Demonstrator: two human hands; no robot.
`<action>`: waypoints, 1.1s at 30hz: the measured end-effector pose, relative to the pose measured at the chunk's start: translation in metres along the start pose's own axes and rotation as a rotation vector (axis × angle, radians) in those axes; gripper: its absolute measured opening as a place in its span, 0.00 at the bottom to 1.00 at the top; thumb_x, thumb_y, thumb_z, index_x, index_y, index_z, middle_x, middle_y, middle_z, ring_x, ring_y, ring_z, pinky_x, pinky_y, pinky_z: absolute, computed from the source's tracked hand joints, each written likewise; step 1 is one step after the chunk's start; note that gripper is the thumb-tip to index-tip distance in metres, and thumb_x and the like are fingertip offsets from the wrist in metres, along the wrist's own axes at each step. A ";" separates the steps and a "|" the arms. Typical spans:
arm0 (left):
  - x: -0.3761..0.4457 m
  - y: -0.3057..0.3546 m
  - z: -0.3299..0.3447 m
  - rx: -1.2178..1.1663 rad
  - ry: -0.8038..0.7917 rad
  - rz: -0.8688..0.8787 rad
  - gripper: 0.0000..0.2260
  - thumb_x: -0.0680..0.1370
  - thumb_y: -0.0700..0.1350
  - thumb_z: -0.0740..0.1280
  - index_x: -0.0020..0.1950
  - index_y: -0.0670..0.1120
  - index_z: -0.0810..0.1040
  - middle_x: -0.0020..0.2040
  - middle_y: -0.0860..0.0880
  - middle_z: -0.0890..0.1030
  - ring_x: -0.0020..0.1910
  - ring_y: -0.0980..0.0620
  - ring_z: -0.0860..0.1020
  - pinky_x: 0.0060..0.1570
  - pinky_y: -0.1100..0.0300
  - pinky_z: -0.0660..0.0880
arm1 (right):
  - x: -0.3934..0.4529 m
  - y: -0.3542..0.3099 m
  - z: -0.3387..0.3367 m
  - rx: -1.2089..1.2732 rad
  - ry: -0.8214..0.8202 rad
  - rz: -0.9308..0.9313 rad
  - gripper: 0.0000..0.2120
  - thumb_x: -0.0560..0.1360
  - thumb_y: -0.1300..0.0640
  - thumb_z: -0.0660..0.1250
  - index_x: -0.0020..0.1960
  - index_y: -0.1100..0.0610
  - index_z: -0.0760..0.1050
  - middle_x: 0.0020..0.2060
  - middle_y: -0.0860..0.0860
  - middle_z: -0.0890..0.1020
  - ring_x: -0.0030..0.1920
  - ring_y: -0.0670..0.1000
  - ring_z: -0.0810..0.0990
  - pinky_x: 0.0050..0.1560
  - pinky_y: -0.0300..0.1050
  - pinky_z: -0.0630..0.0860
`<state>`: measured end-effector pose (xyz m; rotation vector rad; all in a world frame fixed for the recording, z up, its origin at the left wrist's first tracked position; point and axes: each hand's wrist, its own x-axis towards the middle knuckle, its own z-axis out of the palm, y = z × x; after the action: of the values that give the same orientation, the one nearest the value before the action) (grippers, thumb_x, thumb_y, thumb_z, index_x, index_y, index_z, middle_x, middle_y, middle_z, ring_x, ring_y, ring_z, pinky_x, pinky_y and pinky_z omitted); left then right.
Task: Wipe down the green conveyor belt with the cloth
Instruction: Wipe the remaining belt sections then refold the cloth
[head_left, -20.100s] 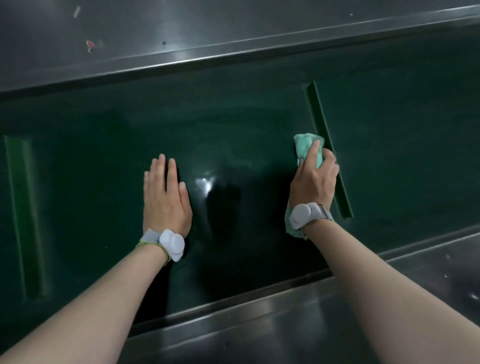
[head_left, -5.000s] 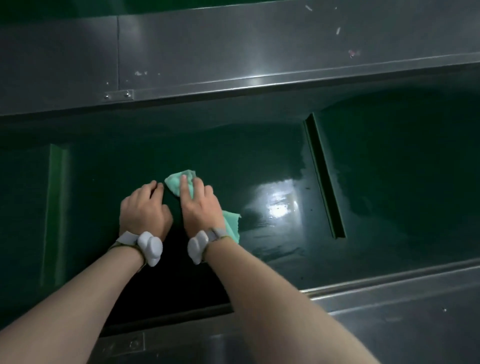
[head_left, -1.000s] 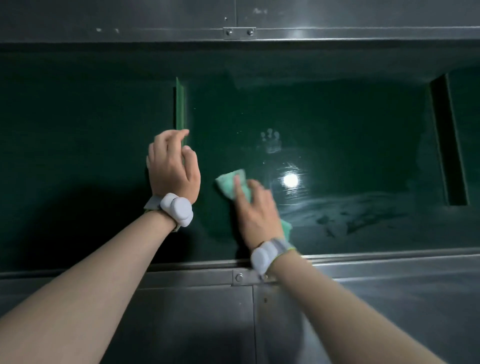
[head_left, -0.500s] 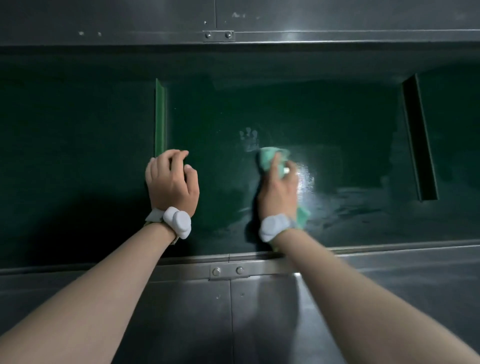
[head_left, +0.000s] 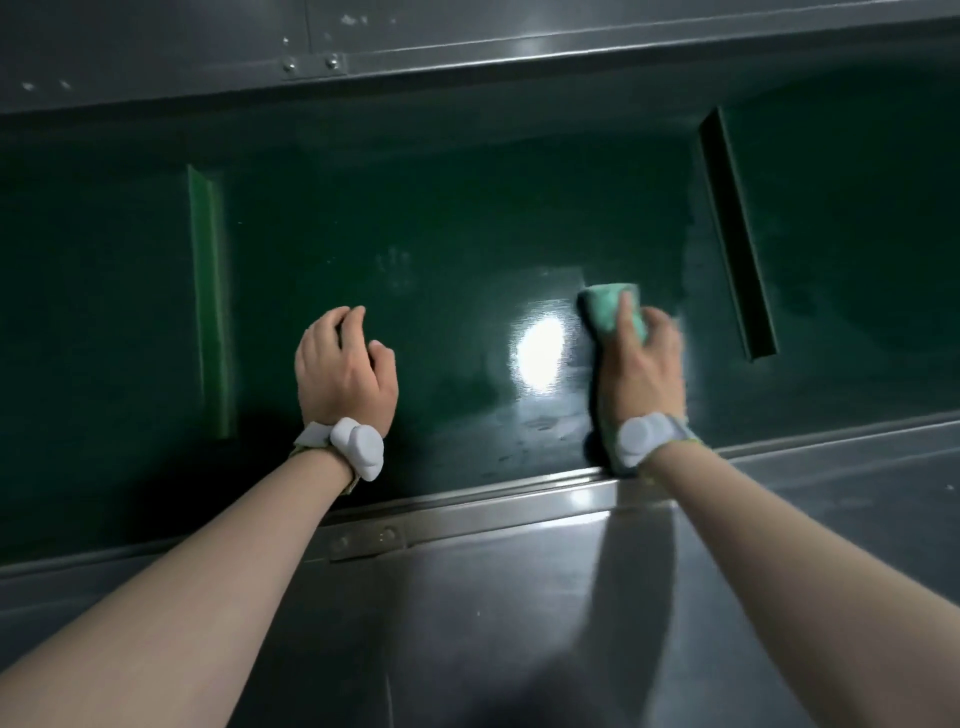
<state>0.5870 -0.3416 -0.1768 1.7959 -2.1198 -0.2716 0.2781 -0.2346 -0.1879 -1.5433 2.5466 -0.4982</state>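
Note:
The dark green conveyor belt runs across the view between two grey metal side rails. My right hand presses a light green cloth flat on the belt, right of a bright wet glare spot; the cloth's far end shows past my fingers and its near end under my wrist. My left hand rests on the belt to the left with its fingers curled, holding nothing. A faint handprint marks the belt between the two hands, further back.
Two raised green cleats cross the belt, the left cleat beside my left hand and the right cleat just beyond the cloth. The near metal rail carries a bolted joint plate. The far metal rail borders the belt's back edge.
My right hand has swept the cloth to the right across the belt, away from my left hand and toward the right cleat. My left hand has moved off the left cleat.

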 end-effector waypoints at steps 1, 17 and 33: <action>-0.001 0.006 0.002 0.010 0.000 -0.016 0.18 0.80 0.41 0.63 0.69 0.38 0.77 0.65 0.39 0.78 0.66 0.37 0.76 0.65 0.41 0.73 | 0.007 0.024 -0.010 -0.012 0.031 0.046 0.30 0.79 0.62 0.61 0.80 0.56 0.61 0.67 0.67 0.69 0.61 0.68 0.71 0.60 0.57 0.72; -0.004 0.099 0.038 -0.048 -0.047 0.073 0.19 0.78 0.39 0.61 0.69 0.41 0.77 0.67 0.42 0.79 0.66 0.39 0.77 0.64 0.42 0.74 | -0.032 -0.097 0.026 0.006 -0.096 -0.265 0.26 0.75 0.63 0.64 0.73 0.62 0.73 0.60 0.65 0.79 0.41 0.59 0.76 0.41 0.51 0.77; 0.032 0.111 0.059 0.019 -0.025 0.173 0.12 0.77 0.34 0.67 0.59 0.38 0.84 0.57 0.40 0.82 0.55 0.36 0.80 0.55 0.40 0.75 | 0.083 0.049 -0.019 -0.307 -0.053 0.073 0.32 0.75 0.68 0.61 0.79 0.63 0.61 0.67 0.64 0.71 0.49 0.61 0.74 0.49 0.54 0.75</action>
<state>0.4588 -0.3573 -0.1862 1.6137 -2.2849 -0.2315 0.1928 -0.2832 -0.1816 -1.5198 2.7251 -0.0570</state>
